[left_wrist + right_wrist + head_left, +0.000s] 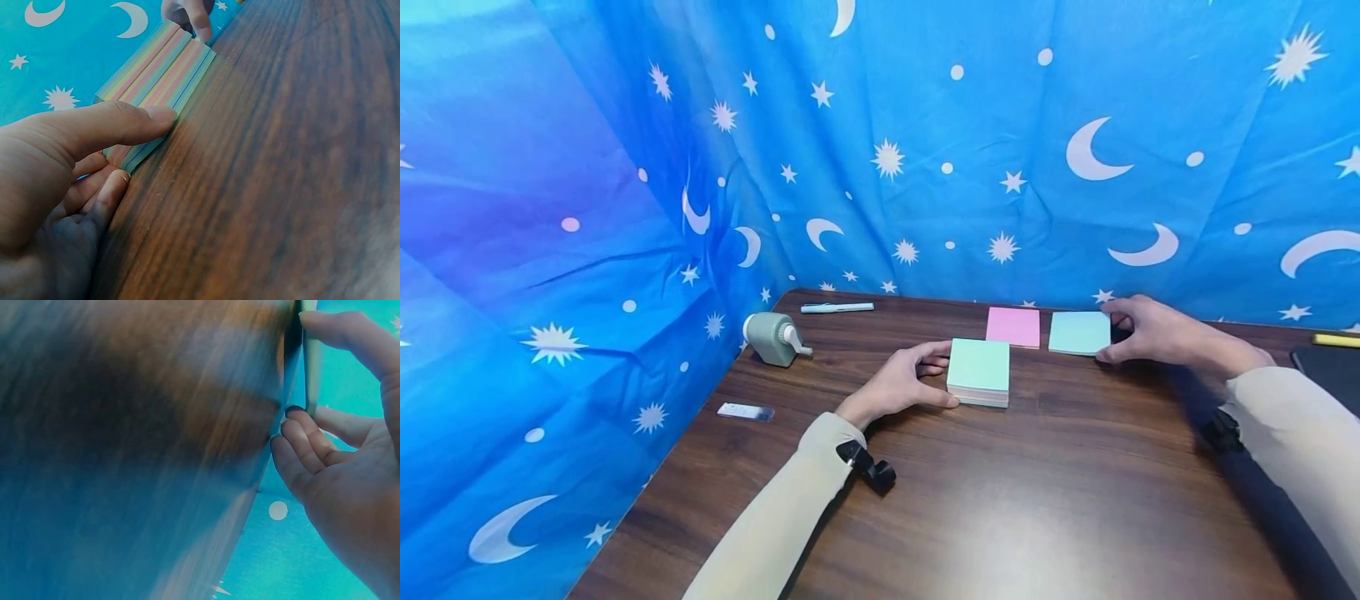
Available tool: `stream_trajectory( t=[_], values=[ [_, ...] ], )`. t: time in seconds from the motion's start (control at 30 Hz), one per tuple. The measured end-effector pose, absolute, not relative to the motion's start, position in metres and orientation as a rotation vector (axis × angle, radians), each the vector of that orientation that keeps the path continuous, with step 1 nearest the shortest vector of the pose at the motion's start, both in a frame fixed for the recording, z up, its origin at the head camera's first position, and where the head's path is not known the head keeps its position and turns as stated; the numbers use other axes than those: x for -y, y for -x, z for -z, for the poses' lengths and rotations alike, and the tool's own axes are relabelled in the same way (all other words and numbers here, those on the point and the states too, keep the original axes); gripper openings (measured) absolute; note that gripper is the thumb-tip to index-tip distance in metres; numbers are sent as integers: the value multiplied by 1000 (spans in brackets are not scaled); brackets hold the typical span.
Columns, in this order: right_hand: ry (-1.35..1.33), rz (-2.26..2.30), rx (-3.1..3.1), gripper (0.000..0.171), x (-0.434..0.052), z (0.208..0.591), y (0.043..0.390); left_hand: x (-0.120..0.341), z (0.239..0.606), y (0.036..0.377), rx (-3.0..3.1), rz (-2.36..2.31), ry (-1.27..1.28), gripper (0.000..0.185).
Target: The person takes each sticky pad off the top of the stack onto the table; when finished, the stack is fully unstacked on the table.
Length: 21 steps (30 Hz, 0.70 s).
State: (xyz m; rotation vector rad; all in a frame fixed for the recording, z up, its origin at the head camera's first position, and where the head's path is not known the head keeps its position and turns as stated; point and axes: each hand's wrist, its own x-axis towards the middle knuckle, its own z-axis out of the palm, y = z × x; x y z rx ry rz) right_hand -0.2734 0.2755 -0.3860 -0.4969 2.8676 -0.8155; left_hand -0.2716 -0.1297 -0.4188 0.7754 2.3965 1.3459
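Note:
A thick stack of sticky notes (979,367), pale green on top, sits on the dark wooden table. My left hand (898,383) grips its left side, thumb at the near edge and fingers behind. In the left wrist view the stack's sides (156,72) show yellow, pink and blue layers. Farther right, my right hand (1157,333) holds a thin pale mint sticky note pad (1078,332) by its right edge; the right wrist view shows the pad (311,369) edge-on between thumb and fingers. A pink sticky note pad (1013,326) lies between, just behind the stack.
A white pen (837,307) lies along the table's back edge. At the left are a grey-green bottle (772,338) with a white cap and a small flat strip (746,412). A dark flat object (1330,375) and a yellow item (1336,340) are at the far right. Blue curtain hangs behind.

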Motion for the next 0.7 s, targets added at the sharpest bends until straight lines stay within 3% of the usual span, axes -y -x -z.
stream_trajectory(
  t=[0.3,0.7],
  values=[
    [476,761,-2927,89,-271,383,263,129,419,270,-2386,-1352,-781,83],
    [562,1077,-2856,83,-221,361,237,130,421,270,-2398,-1340,-769,84]
  ],
)
